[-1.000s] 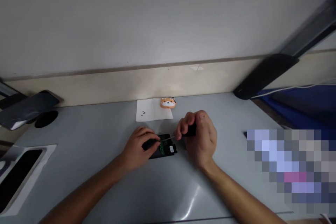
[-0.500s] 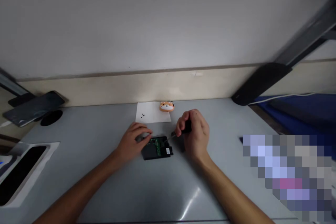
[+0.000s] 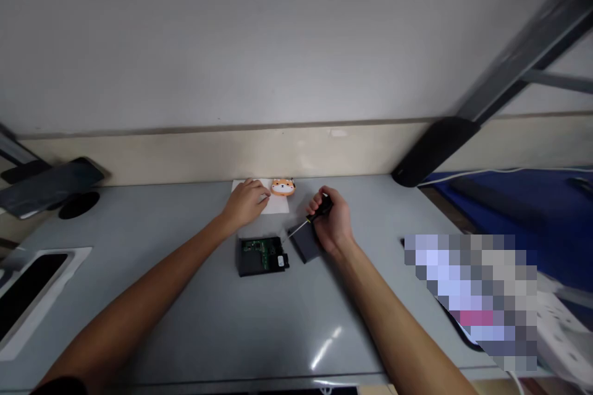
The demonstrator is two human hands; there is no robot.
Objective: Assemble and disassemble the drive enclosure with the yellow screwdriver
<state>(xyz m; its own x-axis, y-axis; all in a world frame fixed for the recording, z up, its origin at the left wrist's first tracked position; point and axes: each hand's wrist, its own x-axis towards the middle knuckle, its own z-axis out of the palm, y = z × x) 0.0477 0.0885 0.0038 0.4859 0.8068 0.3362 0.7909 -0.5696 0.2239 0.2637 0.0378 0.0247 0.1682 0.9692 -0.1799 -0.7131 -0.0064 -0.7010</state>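
Observation:
A small black device with an exposed green circuit board (image 3: 263, 254) lies flat on the grey table. My right hand (image 3: 337, 222) is wrapped around the black handle of a screwdriver (image 3: 299, 228). Its metal shaft slants down to the left, with the tip at the device's upper right corner; whether they touch I cannot tell. Over the white paper (image 3: 279, 205) is my left hand (image 3: 248, 202), thumb and forefinger close together, covering the paper's left part. Anything between those fingertips is too small to make out. Beneath my right hand lies a flat dark grey panel (image 3: 306, 243).
An orange animal-faced case (image 3: 283, 187) rests on the paper beside my left fingertips. At left are a phone on a stand (image 3: 53, 185) and a black-faced phone (image 3: 32, 296) on white. A black cylinder (image 3: 433, 148) leans at the back right, near a blurred-out screen (image 3: 472, 302).
My left hand has gone from the device up onto the paper, covering the small dark screws there. My right hand has drawn back slightly with the screwdriver, baring its shaft and the grey panel.

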